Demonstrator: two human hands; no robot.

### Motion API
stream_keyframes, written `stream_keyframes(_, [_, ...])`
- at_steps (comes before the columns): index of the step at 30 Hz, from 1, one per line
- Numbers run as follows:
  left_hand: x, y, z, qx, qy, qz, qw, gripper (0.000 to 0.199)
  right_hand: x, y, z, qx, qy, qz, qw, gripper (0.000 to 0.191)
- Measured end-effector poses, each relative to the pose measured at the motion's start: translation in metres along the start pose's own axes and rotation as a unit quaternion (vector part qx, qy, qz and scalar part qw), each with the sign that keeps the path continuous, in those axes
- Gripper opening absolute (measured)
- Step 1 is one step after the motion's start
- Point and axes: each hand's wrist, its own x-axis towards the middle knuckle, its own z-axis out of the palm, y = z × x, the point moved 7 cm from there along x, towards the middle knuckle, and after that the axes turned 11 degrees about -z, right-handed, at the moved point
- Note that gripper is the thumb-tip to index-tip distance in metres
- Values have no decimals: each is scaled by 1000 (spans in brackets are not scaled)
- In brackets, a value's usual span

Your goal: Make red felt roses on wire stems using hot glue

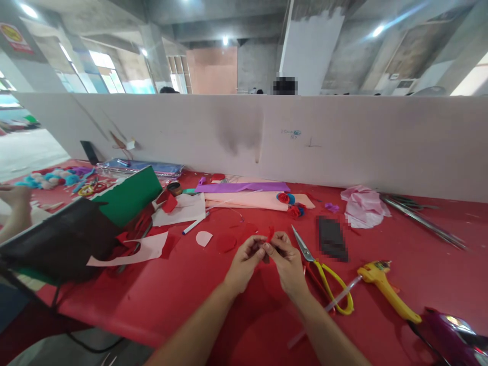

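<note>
Over the middle of the red tabletop, my left hand and my right hand meet, fingertips pinched together. Between them is a small red piece of material, its upper end sticking up; the fingers cover the rest, and paper or cloth I cannot tell. Right beside my right hand lie yellow-handled scissors, blades pointing away. Further right rests a yellow glue gun with a clear glue stick in its back. A pale pink cut piece and a red round piece lie left of my hands.
Red and blue flowers lie on peach and purple strips at the back. A pink crumpled sheet and metal rods are back right. A green and black box stands left. Another person's hand shows at the left edge.
</note>
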Motion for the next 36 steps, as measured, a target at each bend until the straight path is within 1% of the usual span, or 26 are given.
stream_keyframes(3, [4,-5,-1,-37,-1,-38,999,25,0,2,1,22,-10,13,1000,16])
stream_keyframes(5, [7,-8,-2,-46,3,-55,997,27,0,1,2,35,-14,15,999,14])
stream_keyframes(11, [12,-10,-6,-54,19,-53,997,29,0,-4,7,44,-28,13,999,12])
stream_keyframes(18, [14,-10,-5,-99,-7,-70,993,28,0,-2,4,12,-28,-1,1000,12])
stream_keyframes(21, [13,-10,-5,-126,-10,-67,990,30,0,-1,3,-6,-28,-8,1000,10])
stream_keyframes(24, [11,-13,-5,-143,-11,-69,987,26,0,-2,3,-5,-35,-12,999,9])
stream_keyframes(29, [10,-17,-7,-156,-20,-97,983,27,-1,0,6,15,-46,-5,999,11])
stream_keyframes(33, [9,-20,-8,-165,-22,-119,979,25,-2,2,8,40,-31,4,999,8])
stream_keyframes(36, [7,-21,-10,-176,-11,-126,976,23,-1,5,6,43,-20,17,999,10])
